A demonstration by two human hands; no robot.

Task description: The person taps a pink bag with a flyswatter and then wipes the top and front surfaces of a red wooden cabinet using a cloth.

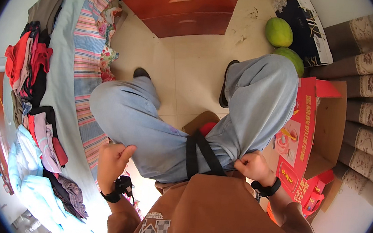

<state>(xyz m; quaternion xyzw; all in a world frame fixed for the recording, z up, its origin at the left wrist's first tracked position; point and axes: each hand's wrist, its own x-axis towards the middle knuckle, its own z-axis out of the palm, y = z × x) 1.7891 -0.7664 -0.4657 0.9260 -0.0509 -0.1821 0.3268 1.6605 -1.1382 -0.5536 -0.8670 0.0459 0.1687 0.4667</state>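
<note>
I am seated in light blue jeans (pixel 144 125), with black straps (pixel 205 155) crossing over my lap. My left hand (pixel 113 163) is curled into a loose fist, thumb uppermost, beside my left thigh; nothing shows in it. On the other side, my right hand (pixel 256 166) is closed against the upper right leg of the jeans. Creases in the cloth run toward its fingers, which appear to pinch the fabric. Each wrist wears a black band; a small dark device (pixel 124 185) sits on the left one.
Folded clothes (pixel 48 138) lie in piles on the bed (pixel 59 71) at left. A reddish wooden drawer cabinet (pixel 179 11) stands ahead. Two green melons (pixel 279 32) rest on the floor by a dark bag (pixel 298 30). An open red carton (pixel 302 138) stands at right, before patterned curtains (pixel 370 95).
</note>
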